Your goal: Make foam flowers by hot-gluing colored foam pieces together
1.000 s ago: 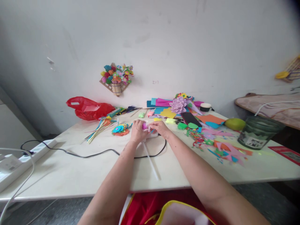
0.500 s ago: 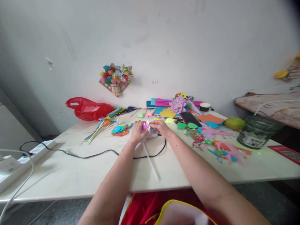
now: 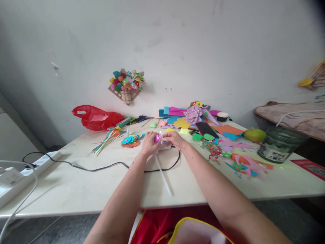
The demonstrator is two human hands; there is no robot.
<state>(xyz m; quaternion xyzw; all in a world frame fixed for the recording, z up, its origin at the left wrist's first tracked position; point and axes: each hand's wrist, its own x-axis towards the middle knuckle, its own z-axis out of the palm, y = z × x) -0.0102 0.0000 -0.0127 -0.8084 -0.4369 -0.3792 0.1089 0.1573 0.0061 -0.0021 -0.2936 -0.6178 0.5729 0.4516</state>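
1. Nearest us, a translucent stick [image 3: 164, 174] slants over the bare front of the white table [image 3: 101, 193], up towards a whitish tool [image 3: 166, 147] half hidden below the hands. It looks like a glue gun, presumably parked within easy reach.
2. Its black cord [image 3: 94, 170] seems to run left to the power strip [image 3: 42, 164], probably for current.
3. Above the tool we see the purple lump in clear wrapping [image 3: 157, 138]. The left hand [image 3: 149, 143] grasps it, apparently as the steadying side; the right hand [image 3: 174, 139] appears to pinch the wrapping's edge — a grip suited to fine picking.
4. Farther out, foam flowers [image 3: 130, 140] lie left and scraps [image 3: 250, 165] right, perhaps pushed aside for working room.
5. Farthest, a flower basket [image 3: 126, 91] hangs on the wall.
6. Against half a second ago, the wrapping looks less spread — otherwise the table lies unchanged.
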